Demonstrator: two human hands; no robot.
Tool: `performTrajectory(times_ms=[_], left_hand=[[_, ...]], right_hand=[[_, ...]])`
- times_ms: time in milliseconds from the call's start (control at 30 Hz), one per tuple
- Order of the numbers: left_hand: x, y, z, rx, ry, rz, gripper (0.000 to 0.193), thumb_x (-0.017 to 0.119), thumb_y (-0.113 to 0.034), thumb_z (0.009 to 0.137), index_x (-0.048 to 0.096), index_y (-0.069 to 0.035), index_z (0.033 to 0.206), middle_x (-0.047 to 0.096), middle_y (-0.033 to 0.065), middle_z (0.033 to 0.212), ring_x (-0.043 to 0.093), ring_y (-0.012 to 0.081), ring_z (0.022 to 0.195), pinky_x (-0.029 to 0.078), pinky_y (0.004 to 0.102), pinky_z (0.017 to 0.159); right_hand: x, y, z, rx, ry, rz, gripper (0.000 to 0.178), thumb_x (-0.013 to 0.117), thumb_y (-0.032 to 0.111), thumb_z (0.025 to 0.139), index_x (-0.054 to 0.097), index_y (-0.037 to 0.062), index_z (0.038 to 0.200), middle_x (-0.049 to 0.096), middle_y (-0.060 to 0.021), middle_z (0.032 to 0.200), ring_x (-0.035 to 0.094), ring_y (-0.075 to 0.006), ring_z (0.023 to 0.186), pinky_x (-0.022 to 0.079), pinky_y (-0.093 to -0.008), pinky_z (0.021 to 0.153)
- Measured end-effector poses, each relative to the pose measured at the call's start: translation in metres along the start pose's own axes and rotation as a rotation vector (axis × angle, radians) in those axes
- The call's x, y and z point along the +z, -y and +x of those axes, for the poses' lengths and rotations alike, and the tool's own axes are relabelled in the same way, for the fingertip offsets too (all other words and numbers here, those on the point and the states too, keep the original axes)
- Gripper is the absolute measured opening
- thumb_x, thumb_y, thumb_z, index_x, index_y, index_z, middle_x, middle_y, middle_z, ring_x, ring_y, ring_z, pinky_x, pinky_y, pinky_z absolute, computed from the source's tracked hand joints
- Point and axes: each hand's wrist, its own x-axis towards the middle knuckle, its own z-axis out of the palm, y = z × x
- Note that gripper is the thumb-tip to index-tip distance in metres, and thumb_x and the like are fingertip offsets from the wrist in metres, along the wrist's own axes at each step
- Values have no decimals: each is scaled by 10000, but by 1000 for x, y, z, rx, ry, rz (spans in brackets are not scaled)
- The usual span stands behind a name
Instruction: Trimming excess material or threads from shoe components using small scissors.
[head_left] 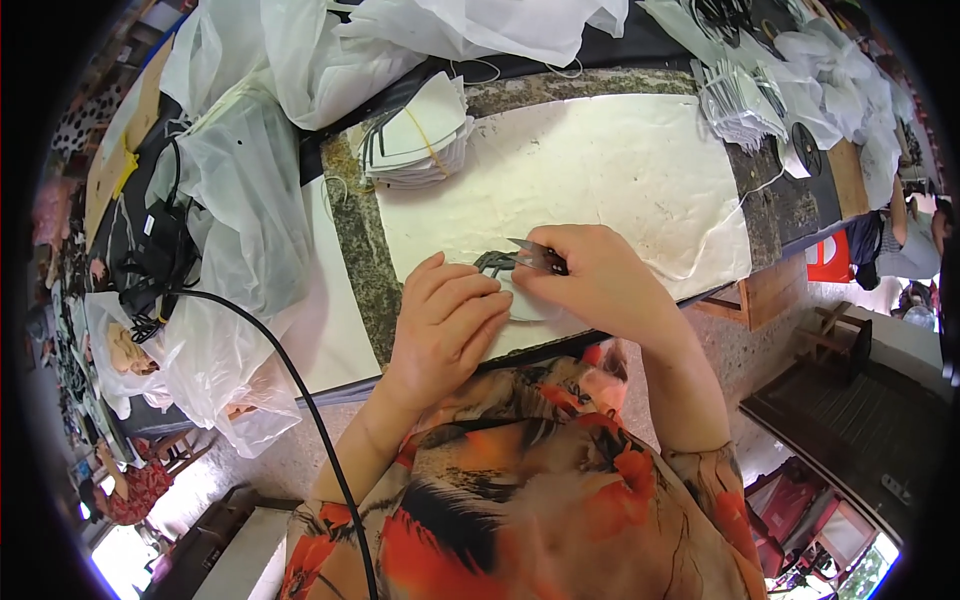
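Note:
Before me, near the close edge of the white sheet (600,150), lies a small white flat piece with dark grey edging (530,305). My left hand (445,315) has its fingers bent together over the left side of this piece and grips it. In my right hand (590,270) is a pair of dark-handled thread snips (545,258), with the pointed blades aimed left, just above the dark edging. My right fingers wrap round the snips and partly hide the piece's right side.
Beyond my left hand stands a stack of similar white pieces (425,150) tied with a yellow band. Another bundle (740,105) lies far right. Plastic bags (240,190) crowd the left and back. A black cable (290,365) crosses my left forearm. Other people sit in the background.

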Motion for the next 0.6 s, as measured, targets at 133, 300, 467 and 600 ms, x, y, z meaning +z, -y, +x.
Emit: performTrajectory(times_ms=[133,300,467,600], left_hand=[[0,-2,1,12,13,29,224,772,-84,771,741,-118,990,684,34,1047,621,269,1058,422,499,1066],[0,-3,0,8,1,26,231,772,-81,771,744,-118,996,687,36,1045,621,268,1061,424,498,1062],[0,-3,0,6,-4,13,220,773,-75,769,744,-107,984,684,45,1060,621,276,1060,427,498,1056],[1,-4,-1,-9,-9,1,211,771,-74,776,744,-101,984,671,64,1098,610,292,1077,428,499,1053]], right_hand=[[10,-5,4,-5,-83,-61,309,672,293,833,623,-11,862,600,-216,733,576,-393,681,455,-438,644],[16,-5,3,0,-124,-99,306,671,294,837,624,-8,856,612,-214,743,595,-392,692,458,-439,643],[19,-5,3,-10,-160,-114,309,677,293,836,623,-11,847,624,-218,757,607,-402,711,464,-445,649],[16,-2,4,12,-111,-169,285,667,291,847,645,8,876,661,-203,801,642,-400,773,498,-466,702]])
